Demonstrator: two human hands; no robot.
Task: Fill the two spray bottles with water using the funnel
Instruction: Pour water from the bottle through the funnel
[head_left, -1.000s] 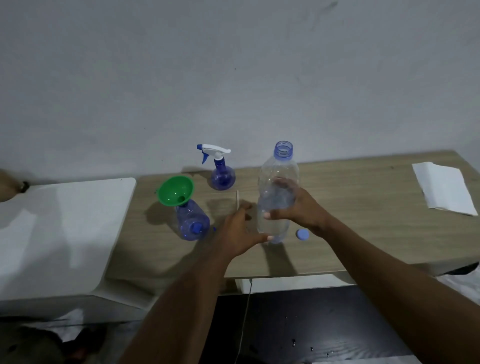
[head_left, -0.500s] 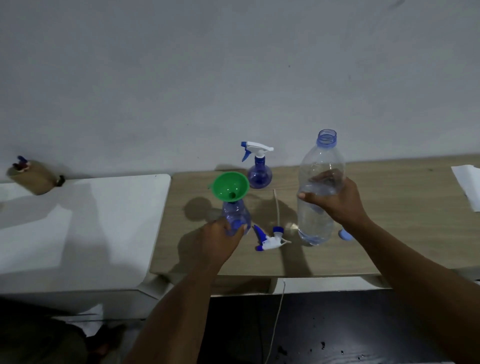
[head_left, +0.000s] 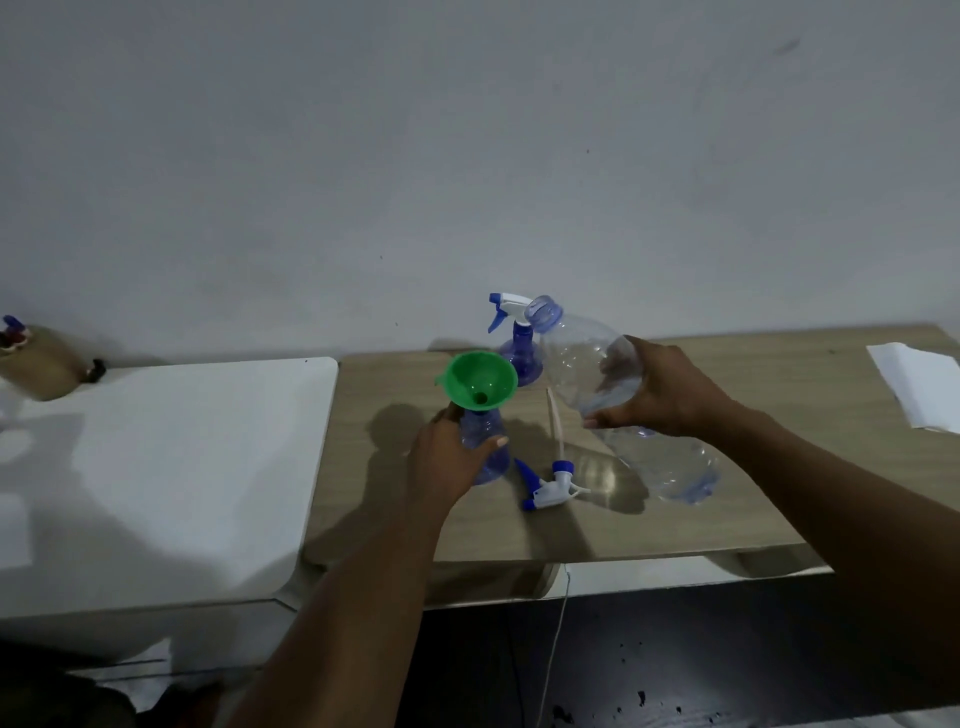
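Note:
A green funnel (head_left: 480, 383) sits in the neck of an open blue spray bottle (head_left: 485, 441) on the wooden table (head_left: 727, 519). My left hand (head_left: 447, 460) grips that bottle's body. My right hand (head_left: 662, 389) holds a large clear water bottle (head_left: 587, 364), lifted off the table and tilted with its open mouth toward the funnel. No water is seen leaving it. The removed spray head (head_left: 550, 483) with its tube lies on the table between my hands. A second blue spray bottle (head_left: 519, 345) with its head on stands behind the funnel.
A white surface (head_left: 182, 467) adjoins the table on the left, with a brown object (head_left: 41, 358) at its far end. A white paper sheet (head_left: 919, 384) lies at the table's right end. The wall runs close behind. A thin cord hangs below the table's front edge.
My right hand has lifted the water bottle from the table and tilted its mouth left toward the funnel. My left hand keeps hold of the spray bottle.

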